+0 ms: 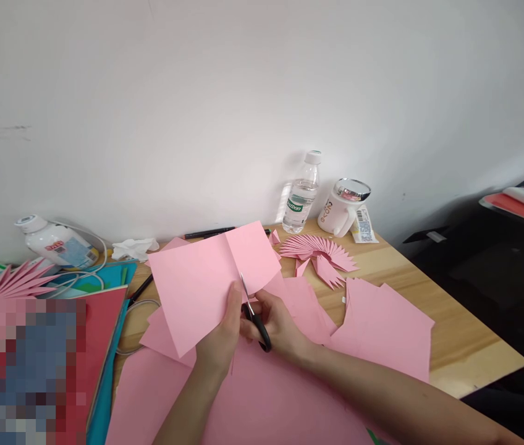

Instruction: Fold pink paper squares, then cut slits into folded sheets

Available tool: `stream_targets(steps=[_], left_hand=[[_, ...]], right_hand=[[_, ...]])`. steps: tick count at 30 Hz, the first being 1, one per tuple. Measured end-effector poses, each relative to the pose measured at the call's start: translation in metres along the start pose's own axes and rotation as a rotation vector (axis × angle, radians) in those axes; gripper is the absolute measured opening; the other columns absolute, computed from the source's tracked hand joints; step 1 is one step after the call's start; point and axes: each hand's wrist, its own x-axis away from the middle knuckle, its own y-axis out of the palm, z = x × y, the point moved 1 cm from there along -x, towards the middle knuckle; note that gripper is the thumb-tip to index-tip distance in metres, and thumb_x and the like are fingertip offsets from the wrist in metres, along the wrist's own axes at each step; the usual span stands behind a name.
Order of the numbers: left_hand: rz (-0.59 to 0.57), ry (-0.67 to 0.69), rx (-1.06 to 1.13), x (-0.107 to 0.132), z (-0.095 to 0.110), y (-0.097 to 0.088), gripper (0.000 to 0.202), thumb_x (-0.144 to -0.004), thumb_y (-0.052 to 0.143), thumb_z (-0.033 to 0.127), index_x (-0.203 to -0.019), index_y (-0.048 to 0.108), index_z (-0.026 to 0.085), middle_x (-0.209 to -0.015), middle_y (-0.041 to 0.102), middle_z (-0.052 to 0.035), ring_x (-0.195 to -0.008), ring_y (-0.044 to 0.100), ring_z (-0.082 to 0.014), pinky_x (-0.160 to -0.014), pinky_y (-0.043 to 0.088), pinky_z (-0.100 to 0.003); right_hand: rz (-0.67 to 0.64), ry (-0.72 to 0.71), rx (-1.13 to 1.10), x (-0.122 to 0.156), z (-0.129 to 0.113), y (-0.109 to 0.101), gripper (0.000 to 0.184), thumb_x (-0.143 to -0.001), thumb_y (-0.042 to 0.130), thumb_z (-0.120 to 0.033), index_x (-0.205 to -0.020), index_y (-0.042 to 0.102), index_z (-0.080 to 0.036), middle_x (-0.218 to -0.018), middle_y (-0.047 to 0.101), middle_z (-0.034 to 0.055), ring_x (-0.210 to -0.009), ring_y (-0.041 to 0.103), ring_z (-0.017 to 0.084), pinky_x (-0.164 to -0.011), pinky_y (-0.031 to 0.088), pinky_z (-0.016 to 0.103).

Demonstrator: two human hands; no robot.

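Note:
My left hand point(222, 337) pinches the lower edge of a pink paper sheet point(199, 284) and holds it up over the desk. My right hand point(280, 324) is closed through the black handles of a pair of scissors point(253, 312). The blades point up into the sheet, where a cut line runs upward from the lower edge. More pink sheets point(382, 327) lie flat under and around both hands.
A folded pink paper fan point(320, 250) lies behind the sheets. A water bottle point(301, 194) and white mug point(343, 207) stand by the wall. Black pens point(209, 233), a white bottle point(55, 241), cables and red and blue sheets point(104, 327) crowd the left. The wooden desk point(466, 346) ends at right.

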Motion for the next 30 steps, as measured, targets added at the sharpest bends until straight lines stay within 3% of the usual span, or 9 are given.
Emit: stream_targets(steps=[11,23,30], left_hand=[[0.015,-0.007,-0.026,-0.0009,0.0014,-0.0003,0.037,-0.066,0.067,0.041,-0.094,0.061,0.017,-0.11,0.061,-0.0111,-0.106,0.056,-0.0277,-0.095,0.042,-0.043],[-0.038,-0.025,-0.035,-0.0024,-0.0007,-0.0026,0.039,-0.062,0.068,0.046,-0.085,0.064,0.015,-0.085,0.066,-0.0095,-0.097,0.06,-0.0278,-0.087,0.049,-0.04],[-0.039,-0.024,-0.008,-0.0032,-0.0012,-0.0026,0.042,-0.06,0.069,0.047,-0.087,0.065,0.014,-0.085,0.066,-0.0097,-0.094,0.061,-0.0275,-0.083,0.05,-0.038]], right_hand=[[0.023,0.031,0.02,0.0002,-0.001,-0.0004,0.034,-0.061,0.077,-0.025,-0.076,0.048,-0.015,-0.066,0.057,-0.0026,-0.046,0.046,0.005,-0.042,0.037,0.017],[0.028,0.058,0.039,0.0006,0.0038,-0.003,0.036,-0.061,0.077,-0.027,-0.073,0.044,-0.017,-0.056,0.056,-0.0052,-0.042,0.046,0.005,-0.038,0.035,0.016],[0.035,0.063,0.075,0.001,0.0035,-0.0038,0.037,-0.061,0.077,-0.031,-0.075,0.046,-0.017,-0.055,0.054,-0.0062,-0.041,0.046,0.005,-0.038,0.037,0.016]])
